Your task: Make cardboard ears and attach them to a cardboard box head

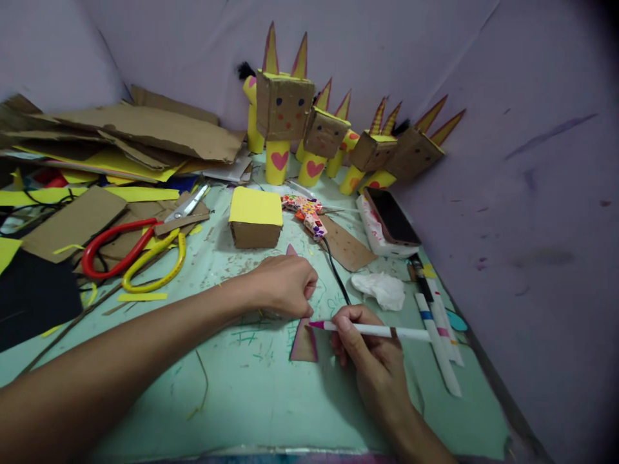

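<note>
My right hand [365, 345] is closed around a white marker [372, 330], whose magenta tip points left and lies at or just above a narrow cardboard triangle [304, 345]. Purple-pink colour runs along the triangle's edges. Across its middle rests my left hand [283, 285], fingers curled, holding it down against the table; the triangle's pink point shows beyond the knuckles. Behind that hand stands a small cardboard box [255, 233] with a yellow paper top.
Several cardboard animal figures [283, 109] stand along the back. A patterned glue gun [309, 212], crumpled tissue [380, 290], phone [391, 216] and loose markers [440, 348] are to the right. Red-and-yellow-handled scissors [116, 248] and cardboard scraps [159, 129] cover the left side of the green table [242, 412].
</note>
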Tool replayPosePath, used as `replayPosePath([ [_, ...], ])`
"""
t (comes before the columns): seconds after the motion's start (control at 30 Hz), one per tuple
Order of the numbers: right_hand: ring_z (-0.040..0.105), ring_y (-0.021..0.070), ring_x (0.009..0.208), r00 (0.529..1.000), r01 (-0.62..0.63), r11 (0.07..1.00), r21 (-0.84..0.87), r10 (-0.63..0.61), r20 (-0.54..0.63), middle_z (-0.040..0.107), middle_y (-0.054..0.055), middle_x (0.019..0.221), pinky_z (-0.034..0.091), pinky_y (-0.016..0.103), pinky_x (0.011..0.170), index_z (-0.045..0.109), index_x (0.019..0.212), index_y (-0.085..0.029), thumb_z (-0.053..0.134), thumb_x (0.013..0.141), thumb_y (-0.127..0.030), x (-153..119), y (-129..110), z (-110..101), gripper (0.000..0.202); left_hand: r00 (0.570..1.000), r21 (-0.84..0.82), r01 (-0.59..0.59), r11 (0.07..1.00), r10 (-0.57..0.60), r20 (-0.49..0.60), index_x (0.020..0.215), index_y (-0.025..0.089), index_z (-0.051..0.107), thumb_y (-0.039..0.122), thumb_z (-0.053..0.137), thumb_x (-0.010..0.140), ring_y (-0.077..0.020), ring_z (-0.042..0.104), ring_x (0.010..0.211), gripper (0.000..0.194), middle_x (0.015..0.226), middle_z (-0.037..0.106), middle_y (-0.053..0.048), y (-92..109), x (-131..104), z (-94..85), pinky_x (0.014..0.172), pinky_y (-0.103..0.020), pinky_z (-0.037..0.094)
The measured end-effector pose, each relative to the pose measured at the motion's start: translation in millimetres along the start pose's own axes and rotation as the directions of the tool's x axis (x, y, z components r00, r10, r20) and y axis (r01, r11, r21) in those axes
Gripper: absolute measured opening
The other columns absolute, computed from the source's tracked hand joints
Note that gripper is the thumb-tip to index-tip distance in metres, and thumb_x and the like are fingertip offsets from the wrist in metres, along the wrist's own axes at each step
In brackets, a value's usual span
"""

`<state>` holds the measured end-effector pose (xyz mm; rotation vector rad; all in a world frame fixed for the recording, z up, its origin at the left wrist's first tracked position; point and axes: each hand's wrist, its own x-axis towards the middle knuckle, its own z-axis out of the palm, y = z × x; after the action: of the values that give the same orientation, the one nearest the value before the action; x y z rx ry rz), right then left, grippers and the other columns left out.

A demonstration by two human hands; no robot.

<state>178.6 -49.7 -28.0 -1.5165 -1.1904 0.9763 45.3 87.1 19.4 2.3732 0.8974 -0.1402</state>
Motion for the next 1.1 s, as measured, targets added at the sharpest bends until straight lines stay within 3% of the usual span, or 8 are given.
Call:
replayPosePath([
  [0.4,0.04,0.0102,0.052,0.997,0.061,0.987,-0.15,-0.054,0.047,0.047,-0.004,0.059,0.03,0.023,0.047,0.053,0.079,-0.021,0.046,0.093,-0.034,-0.6,0.1,1.6,0.02,0.999,0.053,-0.031,0.998,0.034,-0.041,0.062,0.022,0.06,0.029,0.061,0.057,-0.0183,0.051,0.053,0.009,0.055,0.058,-0.001,-1.8,0.8,3.6,0.044,-0.026,0.029],
  [1.1,0.049,0.0098,0.056,0.985,0.142,0.972,-0.188,-0.12,0.124,0.054,-0.005,0.062,0.032,0.021,0.049,0.055,0.078,-0.022,0.048,0.092,-0.029,-1.4,-2.5,1.5,0.017,0.999,0.049,-0.006,0.999,0.008,-0.036,0.061,0.023,0.059,0.027,0.064,0.055,-0.0224,0.059,0.06,0.009,0.058,0.062,-0.002,-2.0,0.9,5.7,0.047,-0.027,0.034],
])
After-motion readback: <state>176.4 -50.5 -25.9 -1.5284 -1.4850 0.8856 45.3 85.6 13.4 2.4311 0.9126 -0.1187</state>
